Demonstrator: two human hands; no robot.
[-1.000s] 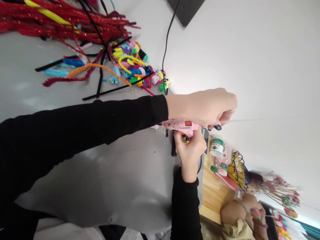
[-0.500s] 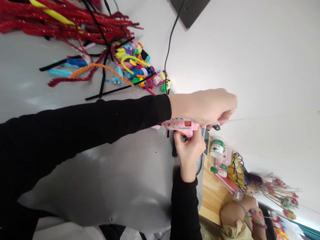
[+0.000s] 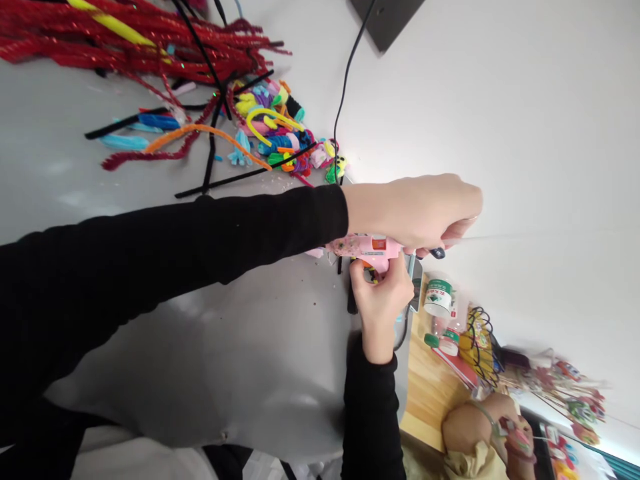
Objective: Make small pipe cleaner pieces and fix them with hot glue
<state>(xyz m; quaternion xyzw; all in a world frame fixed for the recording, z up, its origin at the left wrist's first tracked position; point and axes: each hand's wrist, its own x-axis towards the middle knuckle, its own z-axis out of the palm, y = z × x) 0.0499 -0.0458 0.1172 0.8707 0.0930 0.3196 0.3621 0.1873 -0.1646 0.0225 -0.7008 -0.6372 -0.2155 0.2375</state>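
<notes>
A pink glue gun [image 3: 373, 248] points its glue-crusted front to the left. My right hand [image 3: 383, 297] comes from below and is wrapped round its handle, thumb toward the front. Over the rear end of the gun, my left hand [image 3: 430, 210] reaches across with its fingers curled down and pinched. From those fingers a thin translucent glue stick [image 3: 487, 238] runs out to the right. A dark glossy oval [image 3: 438, 253] shows at the left fingertips; I cannot tell what it is. My left wrist and sleeve hide part of the gun's front.
Red pipe cleaners [image 3: 150, 50] lie in a bundle on the grey table [image 3: 240, 360]. Beside them are colourful pipe-cleaner figures [image 3: 280, 133] and a black cable [image 3: 341, 100]. A white jar [image 3: 438, 298] stands on a wooden surface [image 3: 425, 390], near another person's hand [image 3: 520, 440].
The whole view has shifted slightly to the right. Both hands keep the same hold on the glue gun and the glue stick.
</notes>
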